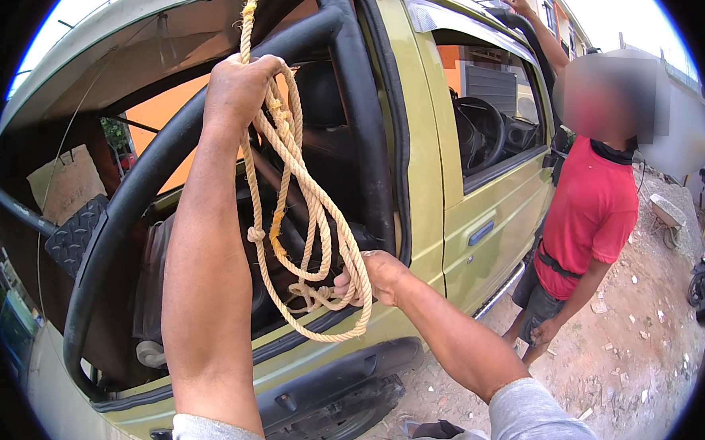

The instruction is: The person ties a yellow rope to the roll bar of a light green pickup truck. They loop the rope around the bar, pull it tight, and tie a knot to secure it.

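Upper left of centre, the left hand (246,83) gripped the rope (295,165); near centre, the right hand (383,277) held its loops. Crossing slack could have snagged at the knot (254,235).

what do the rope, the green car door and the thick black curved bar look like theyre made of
Rope: matte tan fibre, from its twisted strands and yellowish fuzzy patches; natural or synthetic, unclear.
Car door: probably painted sheet metal, given its smooth, glossy olive-green panel.
Curved bar: smooth black, semi-matte finish; likely metal tube, though its thickness could mean padding.
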Demonstrator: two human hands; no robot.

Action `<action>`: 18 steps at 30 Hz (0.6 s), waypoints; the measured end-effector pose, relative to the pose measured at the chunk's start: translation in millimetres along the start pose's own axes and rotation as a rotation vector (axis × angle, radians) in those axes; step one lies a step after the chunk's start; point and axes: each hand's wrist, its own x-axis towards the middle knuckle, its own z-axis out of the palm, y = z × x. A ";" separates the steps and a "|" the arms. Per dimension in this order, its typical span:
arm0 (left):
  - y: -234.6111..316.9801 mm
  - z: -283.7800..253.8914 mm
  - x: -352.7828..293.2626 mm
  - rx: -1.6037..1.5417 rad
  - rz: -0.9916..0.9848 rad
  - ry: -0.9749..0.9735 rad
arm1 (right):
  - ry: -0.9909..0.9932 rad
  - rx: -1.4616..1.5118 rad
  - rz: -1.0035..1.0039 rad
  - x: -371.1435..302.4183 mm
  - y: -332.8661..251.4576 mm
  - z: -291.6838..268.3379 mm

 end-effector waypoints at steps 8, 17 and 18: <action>2.7 -0.2 -0.6 -0.068 -0.012 -0.017 | 0.003 0.106 -0.192 -48.6 0.2 23.9; 9.7 1.7 -6.2 -0.108 -0.095 -0.063 | -0.184 -0.294 -0.566 -218.4 -109.1 30.0; 13.3 1.7 -7.3 -0.100 -0.113 -0.079 | -0.204 -0.261 -0.642 -243.5 -120.1 13.5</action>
